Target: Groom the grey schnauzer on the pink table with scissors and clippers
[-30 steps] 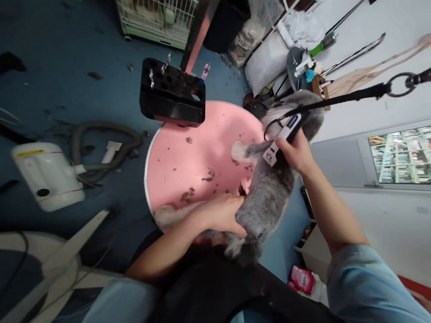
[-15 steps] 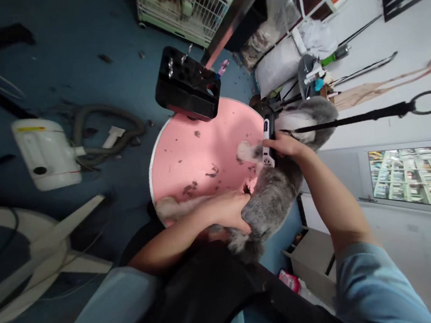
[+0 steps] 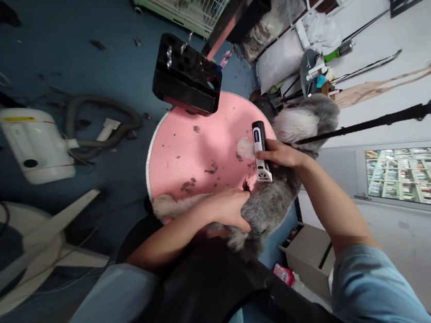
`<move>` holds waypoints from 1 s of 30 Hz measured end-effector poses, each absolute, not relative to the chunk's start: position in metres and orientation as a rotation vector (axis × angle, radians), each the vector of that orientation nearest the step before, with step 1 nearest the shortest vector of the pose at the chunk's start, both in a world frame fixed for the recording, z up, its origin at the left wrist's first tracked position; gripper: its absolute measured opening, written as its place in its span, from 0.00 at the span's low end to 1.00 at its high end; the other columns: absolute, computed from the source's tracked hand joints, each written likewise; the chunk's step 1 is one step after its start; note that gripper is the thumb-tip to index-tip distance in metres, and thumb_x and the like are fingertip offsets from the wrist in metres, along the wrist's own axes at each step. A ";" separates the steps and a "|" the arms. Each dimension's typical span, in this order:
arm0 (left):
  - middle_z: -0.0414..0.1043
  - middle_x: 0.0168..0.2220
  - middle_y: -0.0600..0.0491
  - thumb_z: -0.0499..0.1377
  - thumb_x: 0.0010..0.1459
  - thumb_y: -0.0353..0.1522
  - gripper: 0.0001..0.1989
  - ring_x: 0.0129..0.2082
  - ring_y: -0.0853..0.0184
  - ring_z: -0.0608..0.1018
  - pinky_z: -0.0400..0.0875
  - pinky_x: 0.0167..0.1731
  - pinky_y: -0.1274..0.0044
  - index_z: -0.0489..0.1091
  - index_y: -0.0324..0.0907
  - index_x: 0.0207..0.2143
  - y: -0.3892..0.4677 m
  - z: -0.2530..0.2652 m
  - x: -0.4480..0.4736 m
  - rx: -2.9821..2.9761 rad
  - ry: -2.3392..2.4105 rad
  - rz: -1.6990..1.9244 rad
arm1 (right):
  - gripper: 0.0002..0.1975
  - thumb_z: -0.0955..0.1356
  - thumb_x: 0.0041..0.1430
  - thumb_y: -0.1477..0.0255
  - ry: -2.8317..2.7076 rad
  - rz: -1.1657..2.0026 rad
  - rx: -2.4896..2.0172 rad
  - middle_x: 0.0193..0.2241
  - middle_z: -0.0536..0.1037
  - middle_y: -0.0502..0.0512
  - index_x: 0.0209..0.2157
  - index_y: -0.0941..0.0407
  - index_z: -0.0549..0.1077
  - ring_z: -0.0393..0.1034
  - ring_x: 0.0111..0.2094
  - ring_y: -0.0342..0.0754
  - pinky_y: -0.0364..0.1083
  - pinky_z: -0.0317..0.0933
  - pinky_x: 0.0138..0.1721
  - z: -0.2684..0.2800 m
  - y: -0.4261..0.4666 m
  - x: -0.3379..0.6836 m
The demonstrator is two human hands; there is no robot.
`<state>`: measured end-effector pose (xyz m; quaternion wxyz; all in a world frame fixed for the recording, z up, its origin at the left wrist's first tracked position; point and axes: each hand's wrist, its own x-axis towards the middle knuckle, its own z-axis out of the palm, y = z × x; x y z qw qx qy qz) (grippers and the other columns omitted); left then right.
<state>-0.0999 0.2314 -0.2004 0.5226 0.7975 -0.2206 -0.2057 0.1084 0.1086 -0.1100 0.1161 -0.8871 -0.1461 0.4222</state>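
Note:
A grey dog with white fur stands on a round pink grooming table, its head end toward the upper right. My left hand is closed around the dog's rear part, thumb on its back and the other fingers on its flank. Within my right hand is a white and black hair clipper. The clipper's wide end is against or very near the fur on the dog's side; exact contact cannot be made out. Tufts of cut hair lie on the tabletop.
A black tool holder juts over the table's far edge, beside a slanted post. A black strap runs from the dog's neck area to the right. On the floor are a white vacuum-like machine with grey hose, a wire cage and a pale chair base.
My right hand has moved the clipper a little left and down, toward the dog's rear, and it is turned slightly. My left hand keeps its hold. The view has shifted a bit.

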 end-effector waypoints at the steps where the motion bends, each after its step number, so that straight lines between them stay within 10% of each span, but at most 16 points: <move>1: 0.82 0.50 0.42 0.71 0.48 0.49 0.32 0.49 0.46 0.84 0.76 0.46 0.66 0.75 0.40 0.51 0.231 -0.201 -0.100 1.914 -0.530 -0.477 | 0.16 0.74 0.54 0.59 -0.444 1.108 -2.592 0.26 0.74 0.49 0.38 0.52 0.70 0.66 0.25 0.47 0.46 0.65 0.26 -0.107 0.104 0.112; 5: 0.83 0.47 0.41 0.72 0.47 0.49 0.32 0.46 0.46 0.84 0.76 0.43 0.66 0.76 0.39 0.49 0.231 -0.202 -0.100 1.924 -0.535 -0.477 | 0.16 0.73 0.51 0.60 -0.424 0.608 -2.612 0.30 0.74 0.49 0.36 0.52 0.69 0.69 0.33 0.49 0.47 0.68 0.32 -0.099 0.087 0.136; 14: 0.83 0.49 0.42 0.72 0.48 0.48 0.31 0.48 0.48 0.84 0.76 0.45 0.67 0.76 0.40 0.49 0.233 -0.198 -0.099 1.901 -0.528 -0.522 | 0.20 0.76 0.52 0.57 -0.375 1.122 -2.487 0.22 0.69 0.44 0.36 0.52 0.67 0.57 0.16 0.40 0.42 0.52 0.15 -0.094 0.090 0.089; 21: 0.83 0.47 0.42 0.72 0.47 0.49 0.30 0.48 0.48 0.84 0.76 0.44 0.68 0.76 0.40 0.48 0.235 -0.198 -0.099 1.934 -0.507 -0.534 | 0.19 0.74 0.52 0.56 -0.281 0.605 -2.530 0.24 0.68 0.45 0.37 0.51 0.66 0.60 0.22 0.43 0.43 0.56 0.18 -0.086 0.069 0.117; 30: 0.82 0.48 0.43 0.72 0.47 0.50 0.31 0.47 0.50 0.84 0.76 0.45 0.68 0.76 0.40 0.47 0.231 -0.204 -0.100 1.918 -0.511 -0.527 | 0.25 0.76 0.52 0.50 -0.319 0.993 -2.460 0.24 0.70 0.45 0.37 0.51 0.64 0.57 0.16 0.40 0.43 0.53 0.15 -0.084 0.079 0.064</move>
